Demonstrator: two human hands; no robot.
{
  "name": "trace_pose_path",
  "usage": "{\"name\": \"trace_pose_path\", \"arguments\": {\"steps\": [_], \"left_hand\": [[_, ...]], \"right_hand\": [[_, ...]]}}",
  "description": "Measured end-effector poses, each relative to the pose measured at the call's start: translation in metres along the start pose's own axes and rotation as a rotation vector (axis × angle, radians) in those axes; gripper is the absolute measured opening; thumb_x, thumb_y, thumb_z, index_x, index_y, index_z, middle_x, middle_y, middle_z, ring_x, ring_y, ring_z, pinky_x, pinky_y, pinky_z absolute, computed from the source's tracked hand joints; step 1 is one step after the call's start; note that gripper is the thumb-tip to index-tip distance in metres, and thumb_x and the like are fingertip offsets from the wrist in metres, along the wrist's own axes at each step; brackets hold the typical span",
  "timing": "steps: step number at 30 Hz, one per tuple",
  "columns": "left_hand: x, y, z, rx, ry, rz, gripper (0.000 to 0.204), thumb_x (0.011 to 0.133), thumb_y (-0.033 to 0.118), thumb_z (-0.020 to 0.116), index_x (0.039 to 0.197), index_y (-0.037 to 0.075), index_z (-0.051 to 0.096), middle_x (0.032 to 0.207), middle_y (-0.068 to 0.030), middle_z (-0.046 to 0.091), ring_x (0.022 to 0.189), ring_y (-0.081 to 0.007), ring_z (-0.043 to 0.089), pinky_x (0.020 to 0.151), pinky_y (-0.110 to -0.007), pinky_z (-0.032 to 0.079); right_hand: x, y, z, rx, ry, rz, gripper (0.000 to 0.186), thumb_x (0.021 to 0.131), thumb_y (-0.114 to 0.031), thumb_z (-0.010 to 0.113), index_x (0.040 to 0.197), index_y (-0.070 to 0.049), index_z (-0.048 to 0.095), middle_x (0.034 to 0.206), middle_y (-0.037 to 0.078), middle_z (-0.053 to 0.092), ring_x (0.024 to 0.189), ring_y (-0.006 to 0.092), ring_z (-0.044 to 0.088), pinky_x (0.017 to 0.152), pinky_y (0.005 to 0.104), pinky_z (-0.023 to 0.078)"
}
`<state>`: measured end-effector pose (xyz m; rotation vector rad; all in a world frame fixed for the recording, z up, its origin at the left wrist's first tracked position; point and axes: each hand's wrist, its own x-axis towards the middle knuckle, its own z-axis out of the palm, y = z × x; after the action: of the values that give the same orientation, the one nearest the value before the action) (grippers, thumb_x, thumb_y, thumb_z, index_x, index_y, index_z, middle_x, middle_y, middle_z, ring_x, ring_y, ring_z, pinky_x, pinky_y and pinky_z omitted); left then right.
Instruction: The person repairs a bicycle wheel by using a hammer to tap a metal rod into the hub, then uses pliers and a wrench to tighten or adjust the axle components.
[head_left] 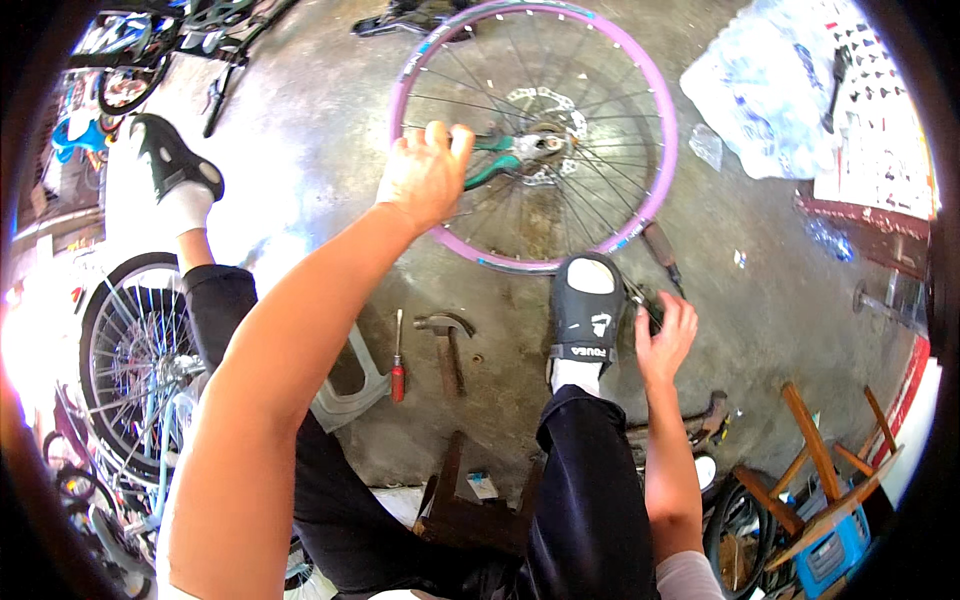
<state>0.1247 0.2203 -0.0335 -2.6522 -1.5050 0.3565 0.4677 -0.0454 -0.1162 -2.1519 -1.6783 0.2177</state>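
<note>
A purple-rimmed bicycle wheel (660, 95) with a disc rotor lies flat on the concrete floor. My left hand (428, 170) is closed round the green-handled pliers (492, 172), whose jaws sit at the wheel's hub (550, 143). Beside my right shoe (583, 310), my right hand (668, 338) reaches down with thumb and fingers curled about a dark-handled metal tool (640, 294). That tool is partly hidden by the fingers, so its exact kind is unclear. Just beyond it lies a tool with a brown handle (660, 246).
Between my legs lie a red-handled screwdriver (398, 368) and a claw hammer (448, 350). Bicycles (140, 360) stand at the left. Clear plastic bags (765, 90) lie at the far right, with a wooden stool (815, 450) at the near right.
</note>
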Motion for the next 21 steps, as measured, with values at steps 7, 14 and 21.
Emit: {"name": "trace_pose_path", "arguments": {"steps": [7,14,21], "left_hand": [[-0.001,-0.002,-0.002,-0.038,-0.009,0.008,0.050,0.081,0.007,0.068,0.127,0.001,0.049,0.107,-0.0203,0.058,0.098,-0.0375,0.066,0.082,-0.050,0.053],[0.001,-0.002,-0.001,-0.075,-0.012,0.014,0.052,0.080,0.006,0.069,0.127,0.001,0.049,0.107,-0.0205,0.058,0.098,-0.0382,0.065,0.082,-0.050,0.053],[0.000,-0.003,0.001,-0.057,0.007,0.021,0.054,0.078,0.008,0.073,0.126,0.001,0.049,0.107,-0.0194,0.058,0.098,-0.0375,0.065,0.082,-0.049,0.053]], "right_hand": [[0.129,-0.091,0.005,0.412,0.104,-0.129,0.019,0.090,-0.012,0.076,0.108,-0.007,0.071,0.108,0.011,0.067,0.096,0.0318,0.066,0.085,0.0427,0.054],[0.220,-0.137,0.021,0.980,-0.408,0.353,0.036,0.103,-0.040,0.067,0.100,-0.005,0.069,0.083,0.001,0.065,0.069,0.0077,0.055,0.064,0.0259,0.044],[0.217,-0.140,0.028,1.271,-0.466,0.356,0.026,0.105,-0.031,0.067,0.090,-0.009,0.062,0.078,-0.004,0.059,0.064,0.0046,0.051,0.057,0.0232,0.038]]}}
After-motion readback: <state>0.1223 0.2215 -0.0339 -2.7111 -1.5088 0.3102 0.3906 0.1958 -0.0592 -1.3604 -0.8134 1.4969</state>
